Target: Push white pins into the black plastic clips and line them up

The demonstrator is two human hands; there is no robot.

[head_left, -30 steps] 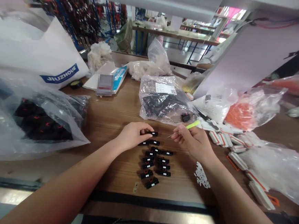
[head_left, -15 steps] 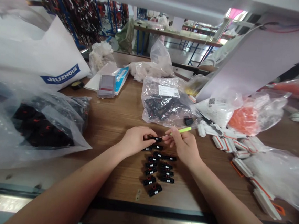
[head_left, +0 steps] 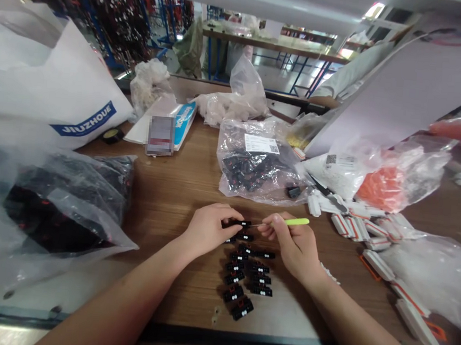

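Observation:
My left hand (head_left: 210, 228) pinches a small black plastic part (head_left: 244, 223) with two white dots, between thumb and fingers just above the table. In my right hand (head_left: 294, 246) is a thin metal-shafted tool with a yellow-green handle (head_left: 297, 221). Its shaft points left and the tip is at the black part; whether it touches, and the tip's shape, I cannot make out. Below the hands lie several more black parts (head_left: 242, 308) in two rough columns, each with white dots, some showing red pieces.
A clear bag of black parts (head_left: 250, 169) lies beyond my hands. Another bag (head_left: 64, 207) is at left, below a white JIUZHOUE bag (head_left: 81, 91). White-and-orange pieces (head_left: 344, 224) and bags of white and orange parts (head_left: 385, 179) lie at right. A phone-like object (head_left: 160, 136) rests on papers.
My right hand has shifted right and slightly down with the tool, showing more of its shaft. My left hand still pinches the black part. The whole view has shifted a little.

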